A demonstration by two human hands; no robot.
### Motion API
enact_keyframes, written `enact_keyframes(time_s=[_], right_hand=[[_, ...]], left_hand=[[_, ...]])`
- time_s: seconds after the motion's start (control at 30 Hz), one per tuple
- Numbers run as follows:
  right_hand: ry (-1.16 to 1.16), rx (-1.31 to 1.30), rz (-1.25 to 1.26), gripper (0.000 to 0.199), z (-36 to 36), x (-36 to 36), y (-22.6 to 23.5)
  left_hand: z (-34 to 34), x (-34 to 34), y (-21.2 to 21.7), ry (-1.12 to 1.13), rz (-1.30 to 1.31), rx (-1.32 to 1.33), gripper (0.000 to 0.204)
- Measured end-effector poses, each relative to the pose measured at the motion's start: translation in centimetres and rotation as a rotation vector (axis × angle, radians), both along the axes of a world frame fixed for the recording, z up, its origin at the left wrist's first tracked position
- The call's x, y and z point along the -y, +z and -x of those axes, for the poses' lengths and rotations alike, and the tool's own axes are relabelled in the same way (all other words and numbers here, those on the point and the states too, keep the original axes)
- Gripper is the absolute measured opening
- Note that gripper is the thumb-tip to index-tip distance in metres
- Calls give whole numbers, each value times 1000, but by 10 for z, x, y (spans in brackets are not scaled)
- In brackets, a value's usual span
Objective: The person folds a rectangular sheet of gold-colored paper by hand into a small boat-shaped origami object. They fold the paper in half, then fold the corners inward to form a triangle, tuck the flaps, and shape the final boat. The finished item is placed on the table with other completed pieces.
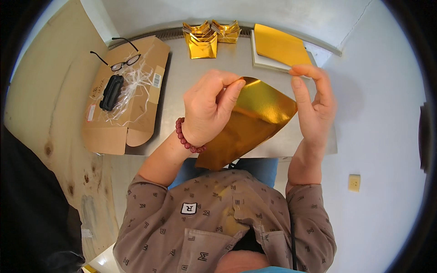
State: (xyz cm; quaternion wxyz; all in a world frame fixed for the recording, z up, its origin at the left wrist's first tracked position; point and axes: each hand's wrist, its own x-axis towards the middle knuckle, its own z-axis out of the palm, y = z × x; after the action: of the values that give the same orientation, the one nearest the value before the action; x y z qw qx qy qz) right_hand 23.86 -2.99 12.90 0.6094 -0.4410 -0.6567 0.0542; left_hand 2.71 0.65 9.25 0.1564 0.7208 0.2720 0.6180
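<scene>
My left hand (211, 107), with a beaded bracelet on its wrist, pinches a shiny gold foil paper sheet (257, 118) between thumb and forefinger at its upper edge. The sheet hangs in a curve over the table's front edge, and its lower left part passes behind my left wrist. To the right is my raised right hand (314, 102), its thumb and forefinger slightly apart with nothing seen between them. The sheet's right corner reaches close to that thumb's base; whether they touch I cannot tell. Several folded gold paper pieces (203, 45) stand at the table's back.
A stack of yellow-gold sheets (280, 45) lies on white ones at the back right of the grey table (177, 86). On the left, a cardboard box (145, 116) bears glasses (125, 63), a black case-like object (111, 92) and white plastic strands (136, 79). A wall rises behind.
</scene>
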Motion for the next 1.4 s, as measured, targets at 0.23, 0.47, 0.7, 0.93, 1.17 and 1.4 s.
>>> enact_keyframes(time_s=[0.23, 0.47, 0.7, 0.93, 1.17, 1.4], right_hand=[[144, 386, 59, 14, 11, 3, 27], [262, 392, 86, 6, 10, -5, 22], [241, 350, 95, 4, 6, -7, 16], [259, 336, 91, 6, 0, -7, 19], [256, 377, 134, 6, -2, -3, 26], [252, 319, 162, 7, -2, -2, 20]], left_hand=[[-1, 1, 4, -40, -131, -116, 11], [-1, -1, -1, -75, -128, -146, 10], [-1, 2, -8, -241, 239, 23, 9], [-1, 3, 1, -218, 178, -45, 6], [-3, 5, 5, -251, 162, -79, 6], [-3, 4, 5, -281, 224, -131, 6]])
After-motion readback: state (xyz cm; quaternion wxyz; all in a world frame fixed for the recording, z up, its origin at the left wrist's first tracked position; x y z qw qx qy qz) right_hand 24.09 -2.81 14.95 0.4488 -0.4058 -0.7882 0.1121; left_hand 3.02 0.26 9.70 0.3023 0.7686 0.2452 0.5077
